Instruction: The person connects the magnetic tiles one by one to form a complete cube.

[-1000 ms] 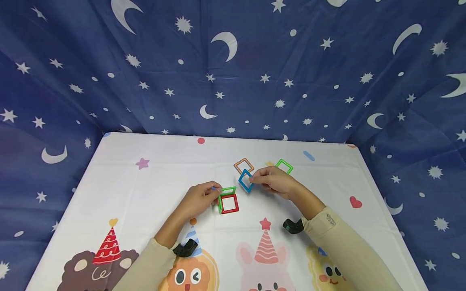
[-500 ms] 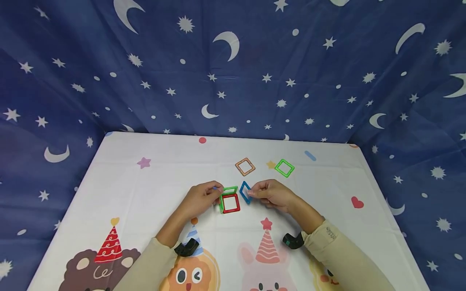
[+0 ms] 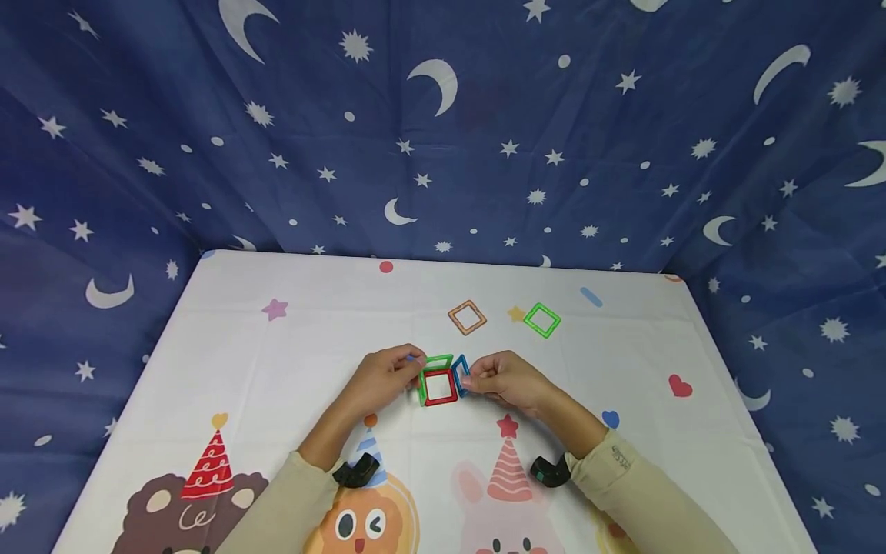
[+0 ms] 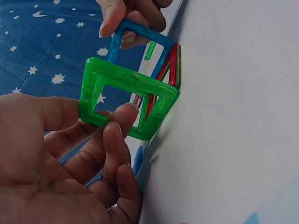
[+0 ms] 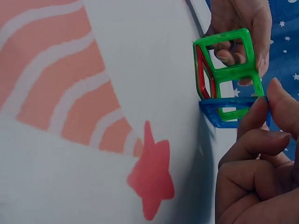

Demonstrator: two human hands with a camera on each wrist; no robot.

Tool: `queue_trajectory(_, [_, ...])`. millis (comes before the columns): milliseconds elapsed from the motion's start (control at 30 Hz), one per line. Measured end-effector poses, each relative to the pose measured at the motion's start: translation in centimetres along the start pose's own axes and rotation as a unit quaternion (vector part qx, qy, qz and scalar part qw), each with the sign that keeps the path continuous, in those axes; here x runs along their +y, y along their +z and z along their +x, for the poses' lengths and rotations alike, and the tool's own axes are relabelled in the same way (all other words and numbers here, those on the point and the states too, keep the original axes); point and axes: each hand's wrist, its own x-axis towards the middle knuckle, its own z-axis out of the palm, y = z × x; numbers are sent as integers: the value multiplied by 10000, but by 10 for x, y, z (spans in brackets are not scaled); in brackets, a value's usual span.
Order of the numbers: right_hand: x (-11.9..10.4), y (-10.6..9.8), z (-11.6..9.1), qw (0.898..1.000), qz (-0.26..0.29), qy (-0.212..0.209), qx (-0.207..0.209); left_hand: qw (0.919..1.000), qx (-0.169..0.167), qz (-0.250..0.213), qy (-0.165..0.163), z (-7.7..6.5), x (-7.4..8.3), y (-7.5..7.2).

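Observation:
A red square magnetic tile (image 3: 441, 401) lies on the table, with a green tile (image 3: 423, 391) upright along its left side and another green tile (image 3: 439, 359) standing at its back. My left hand (image 3: 379, 380) pinches the left green tile by its upper edge, thumb on one face. Opposite, my right hand (image 3: 511, 381) pinches a blue square tile (image 5: 231, 101) between thumb and forefinger. The blue tile (image 4: 145, 31) stands tilted at the right side of the red one, its lower edge right at the red edge. All are open frames.
Behind the hands, an orange square tile (image 3: 467, 330) and a green square tile (image 3: 543, 333) lie flat on the printed white tablecloth (image 3: 332, 292). A dark blue curtain (image 3: 304, 208) with moons and stars borders the table's back and sides.
My right hand has brought the blue tile from near the orange tile toward me and left, up to the red tile's right side. My left hand keeps its place on the green tile.

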Motion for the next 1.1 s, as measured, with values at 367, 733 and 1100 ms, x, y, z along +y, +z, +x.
queue_trajectory(367, [-8,16,-3,9944,-926,-370,348,10000,-13,-31,-46,-2,0,0])
queue_trajectory(733, [-10,21,-3,9930,-997,-368,510,9999,-93,-60,96,-1,-1,0])
queue_trajectory(1100, [-8,20,-4,9957,-757,-323,431,9999,-109,-90,76,-2,1,-1])
